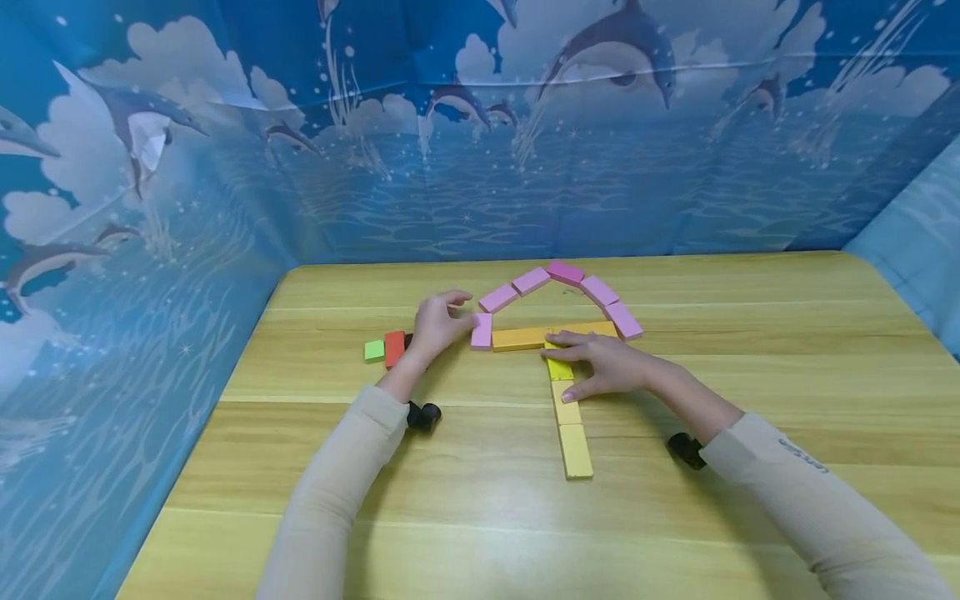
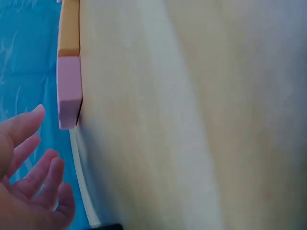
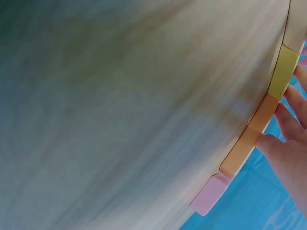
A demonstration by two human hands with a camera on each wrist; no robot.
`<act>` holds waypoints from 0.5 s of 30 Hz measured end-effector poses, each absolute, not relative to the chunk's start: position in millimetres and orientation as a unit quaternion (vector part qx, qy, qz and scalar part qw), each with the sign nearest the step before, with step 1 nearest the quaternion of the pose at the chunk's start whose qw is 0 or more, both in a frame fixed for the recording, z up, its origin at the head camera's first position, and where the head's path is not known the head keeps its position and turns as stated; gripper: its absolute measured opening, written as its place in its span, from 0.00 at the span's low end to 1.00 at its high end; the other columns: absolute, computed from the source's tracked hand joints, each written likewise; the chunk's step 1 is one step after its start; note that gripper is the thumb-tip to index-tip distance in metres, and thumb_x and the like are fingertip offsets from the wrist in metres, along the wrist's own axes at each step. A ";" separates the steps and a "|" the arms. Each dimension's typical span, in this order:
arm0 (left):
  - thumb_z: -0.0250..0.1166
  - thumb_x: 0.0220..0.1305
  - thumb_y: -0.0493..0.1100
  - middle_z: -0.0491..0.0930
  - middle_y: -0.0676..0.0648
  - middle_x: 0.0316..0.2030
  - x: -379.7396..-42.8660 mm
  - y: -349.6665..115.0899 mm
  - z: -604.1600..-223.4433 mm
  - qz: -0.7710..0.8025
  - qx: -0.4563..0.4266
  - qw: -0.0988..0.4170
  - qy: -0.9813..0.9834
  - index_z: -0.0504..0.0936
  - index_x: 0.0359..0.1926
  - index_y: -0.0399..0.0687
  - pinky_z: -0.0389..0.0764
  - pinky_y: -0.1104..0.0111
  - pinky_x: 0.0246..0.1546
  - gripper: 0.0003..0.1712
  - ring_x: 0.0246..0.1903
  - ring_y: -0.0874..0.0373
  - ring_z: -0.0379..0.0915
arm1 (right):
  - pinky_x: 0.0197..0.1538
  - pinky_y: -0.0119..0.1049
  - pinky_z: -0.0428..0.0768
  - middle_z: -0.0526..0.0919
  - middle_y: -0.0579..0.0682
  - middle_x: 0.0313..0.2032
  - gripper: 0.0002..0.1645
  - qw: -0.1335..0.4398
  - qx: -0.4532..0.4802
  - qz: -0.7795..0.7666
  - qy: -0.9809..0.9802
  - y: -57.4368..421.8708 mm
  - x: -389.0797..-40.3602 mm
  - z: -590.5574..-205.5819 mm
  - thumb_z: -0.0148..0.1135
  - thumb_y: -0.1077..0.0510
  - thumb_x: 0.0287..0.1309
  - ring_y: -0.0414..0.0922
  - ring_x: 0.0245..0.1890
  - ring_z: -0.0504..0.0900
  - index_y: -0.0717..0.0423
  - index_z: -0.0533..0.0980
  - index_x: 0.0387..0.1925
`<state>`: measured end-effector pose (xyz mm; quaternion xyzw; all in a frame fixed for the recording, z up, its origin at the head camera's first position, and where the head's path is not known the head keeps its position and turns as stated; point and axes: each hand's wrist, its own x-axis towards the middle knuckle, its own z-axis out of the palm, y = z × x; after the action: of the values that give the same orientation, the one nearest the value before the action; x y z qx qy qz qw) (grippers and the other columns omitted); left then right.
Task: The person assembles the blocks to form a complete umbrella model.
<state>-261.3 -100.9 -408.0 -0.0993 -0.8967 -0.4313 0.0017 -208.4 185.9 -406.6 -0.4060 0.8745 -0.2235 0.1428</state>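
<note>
My left hand (image 1: 437, 325) hovers at the left end of an arch of pink blocks, its thumb tip right at the lowest left pink block (image 1: 482, 332). In the left wrist view those fingers (image 2: 45, 179) are loosely bent and grip nothing. A long orange bar (image 1: 517, 339) spans the foot of the arch. From its middle a column of yellow blocks (image 1: 575, 450) runs toward me. My right hand (image 1: 611, 364) lies spread over the bar and the upper yellow block (image 1: 558, 369), its fingers extended and partly covering both.
A green block (image 1: 374, 351) and a red block (image 1: 393, 348) lie left of my left hand, with something black (image 1: 408, 340) partly hidden behind it. The wooden table (image 1: 262, 483) meets a blue dolphin-print curtain (image 1: 487, 200) at the back and left.
</note>
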 end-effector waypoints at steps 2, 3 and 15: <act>0.69 0.55 0.39 0.78 0.40 0.50 -258.4 -99.3 -408.5 -0.421 -0.102 -0.014 -0.901 0.79 0.53 0.43 0.76 0.60 0.44 0.23 0.44 0.50 0.77 | 0.62 0.55 0.61 0.58 0.61 0.67 0.45 0.141 -0.407 -0.223 0.874 185.7 -208.1 -406.4 0.65 0.41 0.51 0.60 0.67 0.54 0.59 0.65 0.65; 0.69 0.55 0.39 0.78 0.40 0.50 -257.1 -98.6 -408.8 -0.417 -0.103 -0.022 -0.903 0.80 0.53 0.44 0.76 0.60 0.43 0.22 0.43 0.50 0.77 | 0.62 0.55 0.61 0.58 0.61 0.67 0.45 0.140 -0.407 -0.223 0.875 185.6 -208.0 -406.3 0.65 0.41 0.51 0.60 0.67 0.54 0.59 0.65 0.65; 0.67 0.58 0.38 0.79 0.41 0.49 -254.7 -96.3 -410.9 -0.404 -0.131 -0.051 -0.904 0.81 0.51 0.42 0.77 0.63 0.44 0.19 0.45 0.52 0.77 | 0.62 0.55 0.60 0.58 0.62 0.67 0.45 0.147 -0.399 -0.227 0.876 184.6 -206.5 -404.2 0.66 0.42 0.51 0.60 0.67 0.53 0.59 0.64 0.65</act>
<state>-254.7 -96.3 -410.9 -0.1312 -0.9037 -0.4043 -0.0514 -206.5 184.6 -404.2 -0.3993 0.8762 -0.2265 0.1466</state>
